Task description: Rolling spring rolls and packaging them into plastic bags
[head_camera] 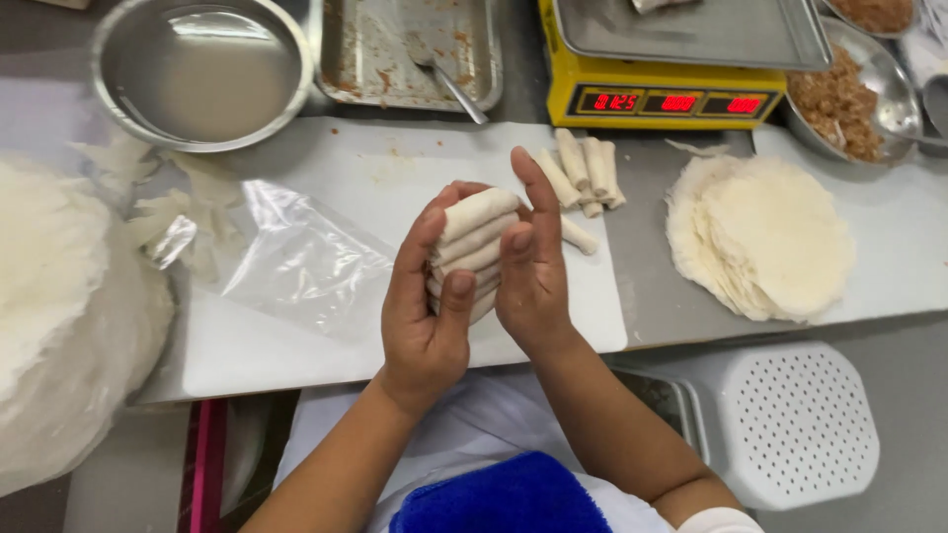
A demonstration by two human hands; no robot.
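Between both palms I hold a stack of several pale rolled spring rolls (pixel 476 242) above a white cutting board (pixel 326 197). My left hand (pixel 425 306) cups the stack from the left with the thumb under it. My right hand (pixel 533 266) presses against the right side, fingers pointing up. Several more rolls (pixel 583 168) lie on the board just beyond my right hand.
A pile of round wrappers (pixel 760 237) lies at right. A clear plastic bag (pixel 296 262) and a large wrapper heap (pixel 59 296) are at left. Behind stand a metal bowl (pixel 202 69), a tray with a spatula (pixel 410 49), a yellow scale (pixel 671 94) and a filling bowl (pixel 849 99).
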